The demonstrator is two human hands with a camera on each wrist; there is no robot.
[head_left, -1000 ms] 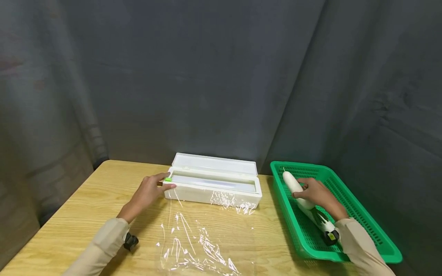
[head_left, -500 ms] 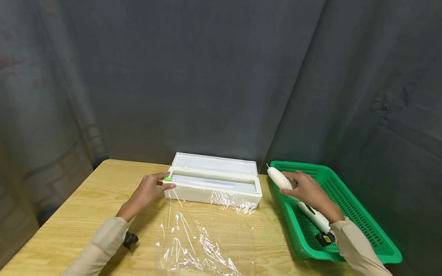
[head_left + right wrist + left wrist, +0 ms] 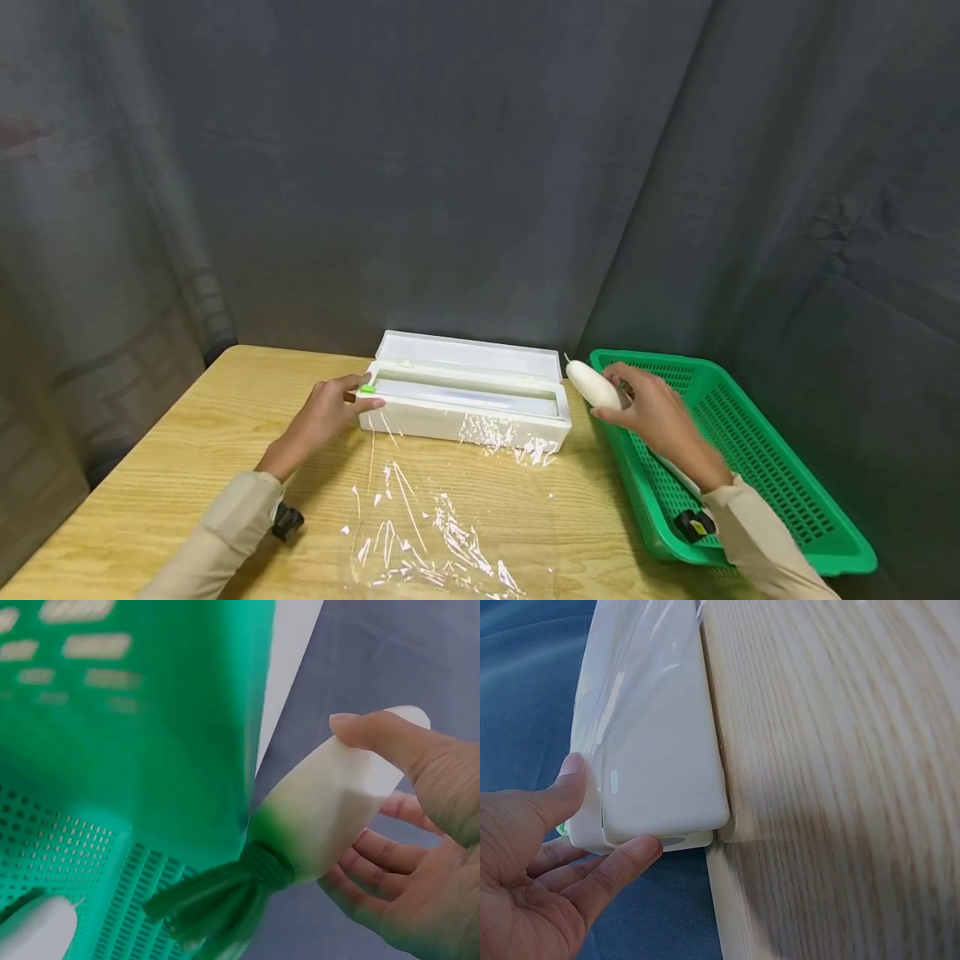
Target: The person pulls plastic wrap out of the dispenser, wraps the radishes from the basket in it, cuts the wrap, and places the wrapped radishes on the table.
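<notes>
My right hand (image 3: 660,417) grips a white radish (image 3: 322,810) with short green stalks, thumb on one side and fingers on the other. The radish is held up over the left rim of the green basket (image 3: 637,508), its thin root tip pointing left in the head view. My left hand (image 3: 318,421) holds the left end of a white cling film dispenser (image 3: 450,421), thumb and fingers around its corner near a green slider (image 3: 367,389). The dispenser's lid (image 3: 468,354) stands open at the back. Clear cling film (image 3: 450,533) stretches from it toward me across the table.
A second white radish (image 3: 41,930) lies in the basket, mostly behind my right forearm in the head view. The wooden table (image 3: 195,450) carries the dispenser at its back edge. Dark grey curtains (image 3: 450,167) hang behind and at both sides.
My right hand has lifted the radish out of the basket and moved it left and up, toward the dispenser's right end. My left hand stays at the dispenser's left end.
</notes>
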